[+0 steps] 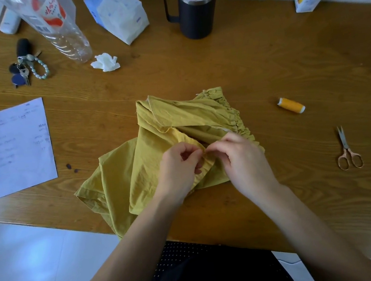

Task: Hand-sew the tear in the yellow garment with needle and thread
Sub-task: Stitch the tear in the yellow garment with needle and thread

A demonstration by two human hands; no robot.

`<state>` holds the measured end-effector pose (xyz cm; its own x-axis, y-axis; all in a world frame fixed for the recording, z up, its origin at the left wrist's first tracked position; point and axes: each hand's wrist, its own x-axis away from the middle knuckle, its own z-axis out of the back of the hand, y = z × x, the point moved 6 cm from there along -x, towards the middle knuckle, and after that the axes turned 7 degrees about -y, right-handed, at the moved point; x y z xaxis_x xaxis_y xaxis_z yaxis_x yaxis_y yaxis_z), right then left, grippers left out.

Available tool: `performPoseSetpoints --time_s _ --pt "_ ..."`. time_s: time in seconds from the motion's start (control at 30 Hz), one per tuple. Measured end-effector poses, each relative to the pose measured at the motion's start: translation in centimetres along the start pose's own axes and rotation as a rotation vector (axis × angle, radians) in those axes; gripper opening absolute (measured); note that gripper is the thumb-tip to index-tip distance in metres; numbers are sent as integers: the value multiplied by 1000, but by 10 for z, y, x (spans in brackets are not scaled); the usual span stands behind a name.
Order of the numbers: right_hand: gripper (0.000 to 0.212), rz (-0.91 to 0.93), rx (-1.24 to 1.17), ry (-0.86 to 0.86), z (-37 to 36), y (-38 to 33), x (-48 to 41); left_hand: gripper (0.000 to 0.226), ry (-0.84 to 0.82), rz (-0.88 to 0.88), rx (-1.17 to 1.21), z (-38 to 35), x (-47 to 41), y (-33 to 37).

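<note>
Head view: you are sitting at the worktop (195,74), both forearms reaching in over its near edge.
Garment: the yellow garment (155,125) is lying crumpled at mid-worktop, one corner hanging over the near edge.
Left hand: your left hand (178,166) is curling its fingers and pinching a fold at the garment's pale seam.
Right hand: your right hand (239,157) is curling likewise, its fingertips pinching the same fold and touching the left fingertips.
Needle: too small to make out.
Thread: the yellow spool (291,104) is lying on its side, right of the garment.
Scissors: the scissors (347,152) are lying further right.
</note>
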<state>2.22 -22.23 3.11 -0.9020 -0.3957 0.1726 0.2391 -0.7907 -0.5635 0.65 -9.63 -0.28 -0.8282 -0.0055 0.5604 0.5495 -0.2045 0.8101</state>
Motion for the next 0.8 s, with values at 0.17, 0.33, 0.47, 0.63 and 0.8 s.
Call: performPoseSetpoints --time_s 0.17,0.33,0.47,0.63,0.8 --pt "18 13 -82 -7 0 1 -2 11 -30 34 38 3 -7 2" --pt "7 -78 -306 -28 -5 14 -2 8 -129 107 163 -1 -13 1" --pt "7 -75 -357 26 -6 19 -1 8 -179 139 210 -6 -15 0" --pt "9 -55 -327 325 6 24 6 10 -171 149 255 -7 -15 0" --pt "12 -344 -1074 301 -9 47 11 11 -180 162 309 -6 -13 0"
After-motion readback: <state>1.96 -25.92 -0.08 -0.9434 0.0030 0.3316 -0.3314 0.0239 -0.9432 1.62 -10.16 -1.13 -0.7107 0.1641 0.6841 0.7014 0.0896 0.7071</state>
